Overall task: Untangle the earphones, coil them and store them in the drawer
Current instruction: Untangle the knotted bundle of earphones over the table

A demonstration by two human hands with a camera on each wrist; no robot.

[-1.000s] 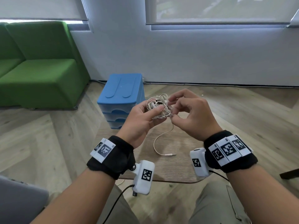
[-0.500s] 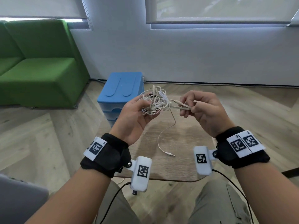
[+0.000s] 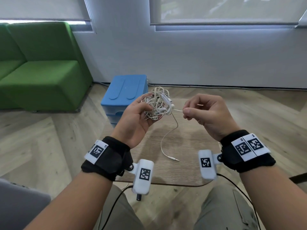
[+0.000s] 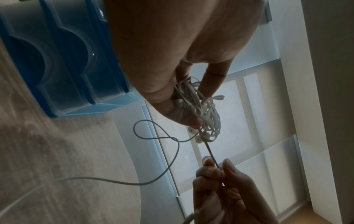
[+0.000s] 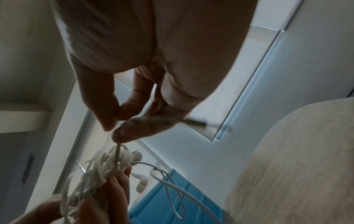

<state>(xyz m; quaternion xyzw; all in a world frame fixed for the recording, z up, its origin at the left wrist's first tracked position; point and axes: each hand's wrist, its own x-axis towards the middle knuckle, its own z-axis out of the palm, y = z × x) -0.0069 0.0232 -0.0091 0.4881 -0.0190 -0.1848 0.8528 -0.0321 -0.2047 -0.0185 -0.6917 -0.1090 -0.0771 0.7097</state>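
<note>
A tangled ball of white earphones (image 3: 156, 105) sits in my left hand (image 3: 137, 117), whose fingers curl round the bundle (image 4: 199, 109) above the small wooden table (image 3: 187, 170). To the right, my right hand (image 3: 204, 113) pinches one cable strand (image 3: 178, 110) between thumb and forefinger (image 5: 122, 130), stretched taut from the tangle (image 5: 107, 165). Another strand hangs down in a curve, ending in the jack plug (image 3: 173, 158) on the table. The blue drawer unit (image 3: 124, 95) stands behind the table, its drawers closed.
A green sofa (image 3: 38, 72) fills the left side against the wall. Wood floor (image 3: 41, 143) surrounds the table. My knees in grey trousers (image 3: 224, 209) are below the table's near edge. Wrist camera cables hang by my lap.
My hands have drawn apart and risen. The right hand pulled a strand out to the right, and the tangle in my left hand has loosened and spread.
</note>
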